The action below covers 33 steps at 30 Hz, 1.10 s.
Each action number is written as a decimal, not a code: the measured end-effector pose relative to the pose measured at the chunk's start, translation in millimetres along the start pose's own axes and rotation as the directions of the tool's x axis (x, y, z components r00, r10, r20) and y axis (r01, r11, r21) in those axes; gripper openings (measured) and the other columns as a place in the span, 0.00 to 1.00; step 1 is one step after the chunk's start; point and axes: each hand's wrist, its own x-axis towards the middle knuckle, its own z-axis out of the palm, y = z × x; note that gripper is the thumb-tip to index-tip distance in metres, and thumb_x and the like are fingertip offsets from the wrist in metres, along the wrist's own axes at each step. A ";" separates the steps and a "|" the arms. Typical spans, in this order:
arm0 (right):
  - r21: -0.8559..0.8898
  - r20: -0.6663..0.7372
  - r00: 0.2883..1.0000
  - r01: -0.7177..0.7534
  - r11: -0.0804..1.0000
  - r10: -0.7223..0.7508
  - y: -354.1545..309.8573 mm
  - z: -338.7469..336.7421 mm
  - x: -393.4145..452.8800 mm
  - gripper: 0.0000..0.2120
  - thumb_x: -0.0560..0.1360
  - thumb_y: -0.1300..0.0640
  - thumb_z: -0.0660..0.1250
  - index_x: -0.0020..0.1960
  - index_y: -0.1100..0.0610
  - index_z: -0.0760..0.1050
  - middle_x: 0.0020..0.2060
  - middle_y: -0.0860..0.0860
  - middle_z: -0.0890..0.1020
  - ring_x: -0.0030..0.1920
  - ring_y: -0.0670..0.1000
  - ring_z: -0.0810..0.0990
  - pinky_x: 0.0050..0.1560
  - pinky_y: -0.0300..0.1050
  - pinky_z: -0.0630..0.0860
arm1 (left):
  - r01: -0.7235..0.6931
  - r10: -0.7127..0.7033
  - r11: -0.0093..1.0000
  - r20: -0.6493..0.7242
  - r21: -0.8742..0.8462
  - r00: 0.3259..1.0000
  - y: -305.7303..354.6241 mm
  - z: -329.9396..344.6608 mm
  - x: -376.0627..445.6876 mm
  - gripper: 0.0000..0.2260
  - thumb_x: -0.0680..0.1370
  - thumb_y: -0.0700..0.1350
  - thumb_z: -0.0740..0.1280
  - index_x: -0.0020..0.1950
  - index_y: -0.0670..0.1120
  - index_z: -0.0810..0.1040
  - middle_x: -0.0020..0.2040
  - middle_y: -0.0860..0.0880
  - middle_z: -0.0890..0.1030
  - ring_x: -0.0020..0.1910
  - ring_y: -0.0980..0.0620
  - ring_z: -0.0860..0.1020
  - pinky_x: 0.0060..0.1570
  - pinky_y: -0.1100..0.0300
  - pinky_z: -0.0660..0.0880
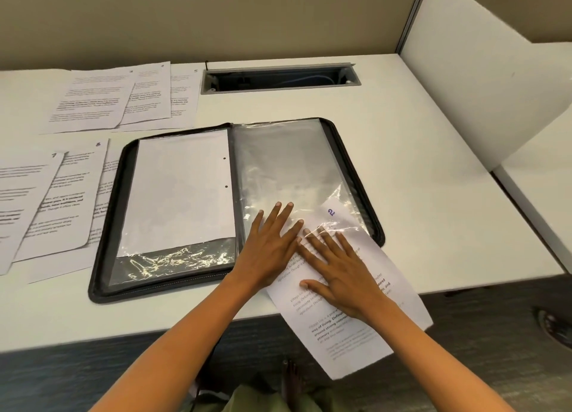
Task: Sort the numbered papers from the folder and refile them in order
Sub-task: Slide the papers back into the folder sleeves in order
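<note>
Near the front edge of the table, toward its right half, a black zip folder lies open flat. Left page: clear sleeve holding a blank white sheet, with the sleeve's lower strip crinkled over black. Right page: clear sleeve, glossy.

Paper marked "2" lies tilted, its top corner with the number tucked under the lower part of the right sleeve, its lower half hanging past the front edge of the table.

Left hand: fingers straight and spread, pressing flat on the right sleeve near the folder's spine. Right hand: fingers straight and spread, flat on the paper, fingertips under or at the sleeve's edge; cannot tell which. Neither hand grips anything. The two hands lie just beside each other, fingers nearly touching.

Back left of the table: three overlapping printed papers, numbers at the top corners, one reading 5. Left edge, beside the folder: more overlapping papers, marked 7 and 8; one runs partly under the folder's left side.

Back edge, middle: open cable slot. White partition along the right edge.
</note>
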 end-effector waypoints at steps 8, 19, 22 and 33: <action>0.093 -0.010 0.978 -0.207 0.974 0.209 -15.3 -1.0 23.7 0.35 0.78 0.32 0.41 0.77 0.51 0.54 0.77 0.53 0.55 0.76 0.56 0.51 0.73 0.56 0.46 | 0.021 -0.020 0.999 0.021 -0.025 1.000 3.5 -7.0 -1.1 0.26 0.81 0.56 0.43 0.74 0.49 0.63 0.76 0.45 0.56 0.75 0.46 0.50 0.72 0.45 0.49; 0.213 -0.105 0.966 -0.211 0.954 0.237 -23.5 -14.3 37.8 0.27 0.78 0.46 0.48 0.72 0.58 0.67 0.72 0.58 0.66 0.74 0.58 0.62 0.73 0.53 0.49 | 0.052 -0.052 0.999 -0.009 0.003 0.999 -1.9 -6.8 -6.4 0.23 0.81 0.56 0.47 0.72 0.49 0.68 0.73 0.43 0.66 0.73 0.43 0.62 0.71 0.38 0.52; 0.200 -0.185 0.969 -0.125 0.972 0.162 -26.3 -12.1 18.0 0.21 0.80 0.50 0.52 0.67 0.57 0.72 0.68 0.56 0.72 0.70 0.57 0.68 0.71 0.54 0.57 | 0.047 -0.047 0.999 0.013 -0.004 0.999 -6.0 -6.6 -7.4 0.23 0.82 0.56 0.44 0.74 0.52 0.62 0.75 0.44 0.61 0.75 0.44 0.57 0.72 0.39 0.47; 0.027 -0.002 0.991 -0.137 0.990 0.137 -9.2 3.3 67.9 0.29 0.80 0.45 0.45 0.75 0.59 0.57 0.74 0.59 0.62 0.74 0.61 0.60 0.69 0.58 0.53 | 0.053 -0.048 0.997 0.079 -0.063 0.996 1.3 -8.3 -6.2 0.23 0.82 0.56 0.41 0.74 0.54 0.63 0.73 0.43 0.65 0.73 0.42 0.62 0.69 0.39 0.52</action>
